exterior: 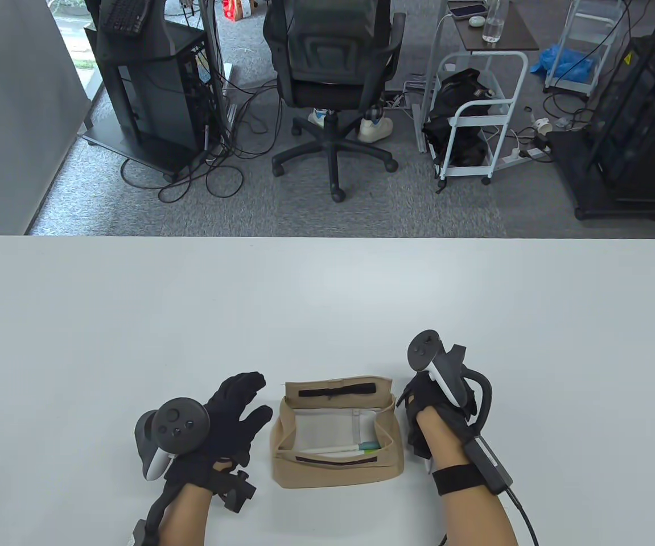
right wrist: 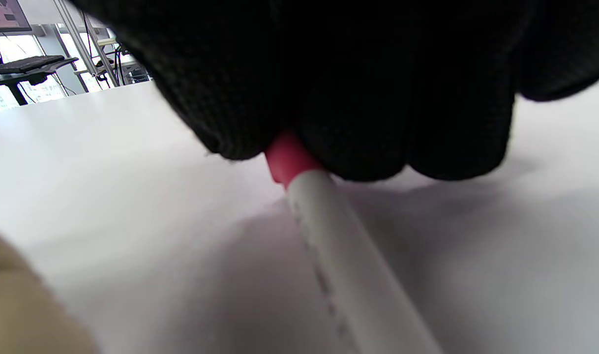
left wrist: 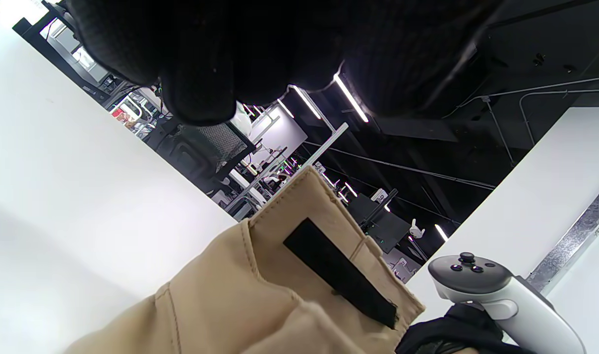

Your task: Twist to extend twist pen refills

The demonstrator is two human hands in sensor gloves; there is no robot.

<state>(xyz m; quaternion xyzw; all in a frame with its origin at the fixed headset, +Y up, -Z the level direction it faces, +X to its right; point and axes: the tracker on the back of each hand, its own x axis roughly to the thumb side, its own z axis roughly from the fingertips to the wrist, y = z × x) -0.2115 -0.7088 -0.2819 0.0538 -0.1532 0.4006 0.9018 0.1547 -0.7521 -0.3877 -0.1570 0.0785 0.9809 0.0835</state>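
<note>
In my right wrist view, the right hand (right wrist: 358,83) grips a white pen (right wrist: 348,265) at its pink end; its long axis runs from frame centre toward the lower right. The table view hides that pen under the hand, low and right of centre. There I see another white pen (exterior: 338,450), green-tipped, lying left-right inside the open tan pouch (exterior: 336,475). My left hand (exterior: 222,424) rests left of the pouch, fingers spread, holding nothing.
</note>
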